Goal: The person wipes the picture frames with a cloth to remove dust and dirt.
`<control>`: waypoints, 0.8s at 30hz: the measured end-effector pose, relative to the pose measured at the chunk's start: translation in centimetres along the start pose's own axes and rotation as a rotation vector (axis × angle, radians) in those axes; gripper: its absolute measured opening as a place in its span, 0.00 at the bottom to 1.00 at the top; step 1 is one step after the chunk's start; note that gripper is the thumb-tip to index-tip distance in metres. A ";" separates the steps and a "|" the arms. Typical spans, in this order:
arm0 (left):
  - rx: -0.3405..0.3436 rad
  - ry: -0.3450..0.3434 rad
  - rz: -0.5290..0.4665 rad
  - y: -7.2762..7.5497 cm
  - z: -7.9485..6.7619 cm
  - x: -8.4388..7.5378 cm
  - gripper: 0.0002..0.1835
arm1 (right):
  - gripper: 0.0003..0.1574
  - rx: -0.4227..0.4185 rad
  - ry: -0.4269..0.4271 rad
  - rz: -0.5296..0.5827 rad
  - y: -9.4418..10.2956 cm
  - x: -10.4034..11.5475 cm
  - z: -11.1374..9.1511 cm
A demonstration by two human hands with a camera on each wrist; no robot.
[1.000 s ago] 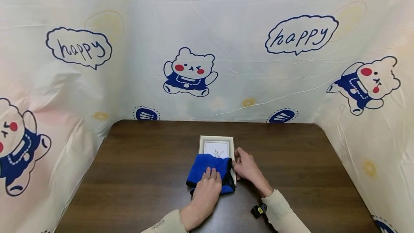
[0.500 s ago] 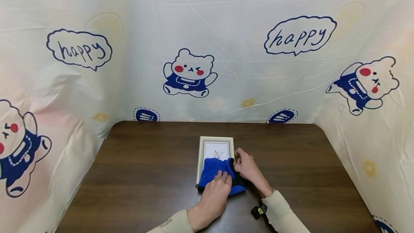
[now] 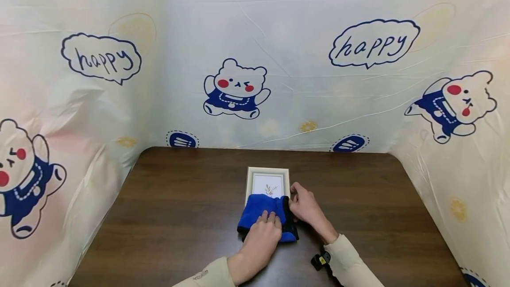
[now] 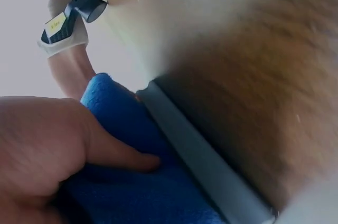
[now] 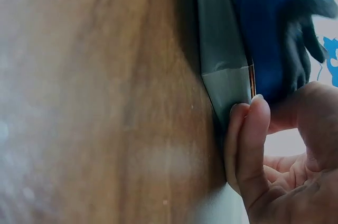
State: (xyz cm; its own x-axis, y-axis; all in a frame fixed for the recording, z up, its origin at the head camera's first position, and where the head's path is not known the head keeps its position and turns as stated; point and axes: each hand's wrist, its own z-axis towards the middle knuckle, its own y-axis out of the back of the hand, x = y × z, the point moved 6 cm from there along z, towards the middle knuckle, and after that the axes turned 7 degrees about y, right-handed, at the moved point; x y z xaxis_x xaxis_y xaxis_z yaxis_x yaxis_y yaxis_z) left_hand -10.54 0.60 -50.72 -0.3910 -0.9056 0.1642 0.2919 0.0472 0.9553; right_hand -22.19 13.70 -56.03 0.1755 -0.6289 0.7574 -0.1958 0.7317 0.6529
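Observation:
A pale picture frame (image 3: 268, 171) with a plant print lies on the table, its lower part covered by a folded blue cloth (image 3: 255, 209) with black edging. My left hand (image 3: 260, 236) presses on the cloth with its fingers laid out flat. In the left wrist view, the thumb (image 4: 124, 152) rests along the blue cloth beside the frame's side (image 4: 200, 150). My right hand (image 3: 304, 205) holds the right edge of the frame. In the right wrist view, its fingertips (image 5: 256, 115) pinch the frame's side near a corner, next to the hanging cloth.
The dark brown wooden table (image 3: 179, 198) extends around the frame. A light curtain (image 3: 299, 79) printed with bears and "happy" bubbles surrounds its back and sides. A small black camera (image 3: 320, 260) is strapped to the right wrist.
My left hand slid the blue cloth to the right across the frame, then partway back to the left. The right hand keeps its hold on the frame's edge.

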 end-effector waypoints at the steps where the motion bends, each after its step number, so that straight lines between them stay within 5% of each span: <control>1: 0.012 0.007 0.013 0.1 -0.1 0.2 0.13 | 0.12 0.000 -0.001 0.014 -0.1 0.0 0.0; 13: 0.089 0.027 0.029 0.6 -1.1 2.8 0.13 | 0.14 0.015 -0.022 0.060 -0.3 0.0 -0.2; 24: 0.208 0.035 -0.417 1.7 -1.2 6.5 0.21 | 0.16 0.006 -0.016 0.082 -0.2 -0.1 -0.6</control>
State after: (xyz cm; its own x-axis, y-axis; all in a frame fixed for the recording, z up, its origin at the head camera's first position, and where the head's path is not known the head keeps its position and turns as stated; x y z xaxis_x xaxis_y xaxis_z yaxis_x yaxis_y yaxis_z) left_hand -11.49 -5.68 -48.32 -0.4067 -0.8788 -0.2496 -0.0667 -0.2439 0.9675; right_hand -21.61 13.73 -56.21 0.1433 -0.5713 0.8081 -0.2148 0.7792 0.5889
